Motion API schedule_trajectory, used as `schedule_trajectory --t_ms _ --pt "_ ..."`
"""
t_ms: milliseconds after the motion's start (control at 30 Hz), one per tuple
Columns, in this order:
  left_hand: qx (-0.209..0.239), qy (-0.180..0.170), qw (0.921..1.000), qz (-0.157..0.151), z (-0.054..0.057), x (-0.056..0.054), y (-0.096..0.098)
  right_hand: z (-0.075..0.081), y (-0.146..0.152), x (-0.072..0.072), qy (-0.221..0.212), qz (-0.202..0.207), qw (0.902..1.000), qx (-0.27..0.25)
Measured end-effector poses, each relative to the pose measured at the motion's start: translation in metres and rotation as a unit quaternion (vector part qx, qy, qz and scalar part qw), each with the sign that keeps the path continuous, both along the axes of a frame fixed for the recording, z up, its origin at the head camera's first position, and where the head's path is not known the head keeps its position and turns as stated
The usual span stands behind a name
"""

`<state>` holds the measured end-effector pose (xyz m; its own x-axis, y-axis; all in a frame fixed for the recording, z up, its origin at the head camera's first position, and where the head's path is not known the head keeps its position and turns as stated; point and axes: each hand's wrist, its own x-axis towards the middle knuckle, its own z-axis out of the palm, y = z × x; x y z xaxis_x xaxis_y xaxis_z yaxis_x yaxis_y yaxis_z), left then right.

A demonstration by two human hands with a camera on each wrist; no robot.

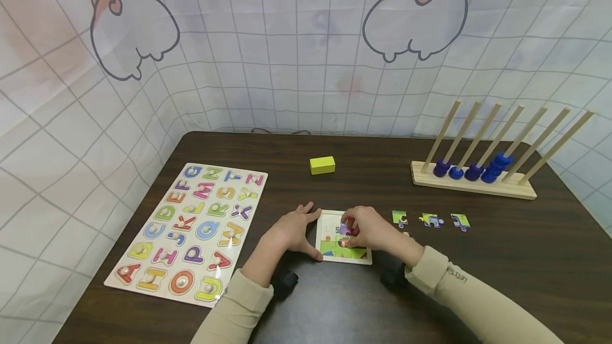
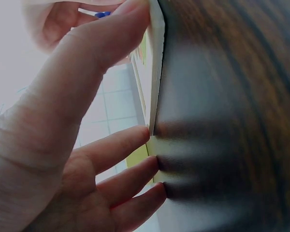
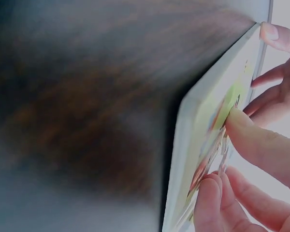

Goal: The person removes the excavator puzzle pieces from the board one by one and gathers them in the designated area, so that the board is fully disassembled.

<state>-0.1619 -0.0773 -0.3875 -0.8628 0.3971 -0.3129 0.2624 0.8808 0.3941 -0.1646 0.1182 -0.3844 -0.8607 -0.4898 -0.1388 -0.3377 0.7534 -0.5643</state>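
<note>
Sq. puzzle tray (image 1: 369,259), pale rim, flat on desk (image 1: 287,190), part-filled: green pcs (image 1: 329,248) along bottom. Purplish pc (image 1: 343,230) at R hand's (image 1: 367,229) fingertips, mid-tray; can't tell if seated. 3 loose multicol. pcs (image 1: 431,220) in a row, R of tray, apart.

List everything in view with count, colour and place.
Puzzle frame: one, cream, centre.
Placed pieces: several, multicoloured, in frame.
Loose pieces: at least three, multicoloured, right of frame.
Letter board: one, white, left side.
Block: one, yellow, beyond frame.
Peg stand: one, pale wood, back right.
Rings: several, blue-purple, on stand.
Table: one, dark brown, beneath.
Backdrop: one, white grid, behind.
Cartoon figures: two, white-orange, on backdrop.
Sleeves: two, beige, bottom.
Wrist devices: two, black, beside sleeves.
Left hand: one, frame's left edge.
Right hand: one, pinching a piece over frame.
</note>
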Motion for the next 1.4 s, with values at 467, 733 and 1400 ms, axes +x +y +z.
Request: schedule_trajectory --t_ms 467,733,1400 --pt "-0.001 -0.008 1.0 0.005 -0.001 0.0 0.0 -0.001 0.0 0.0 -0.003 -0.025 0.9995 -0.02" --pt "0.0 -0.007 1.0 0.004 -0.001 0.0 0.0 0.001 0.003 -0.001 -0.01 -0.024 0.9989 -0.039" --pt "0.0 0.001 1.0 0.0 -0.001 0.0 0.0 0.004 0.035 0.008 0.022 -0.008 0.997 -0.073"
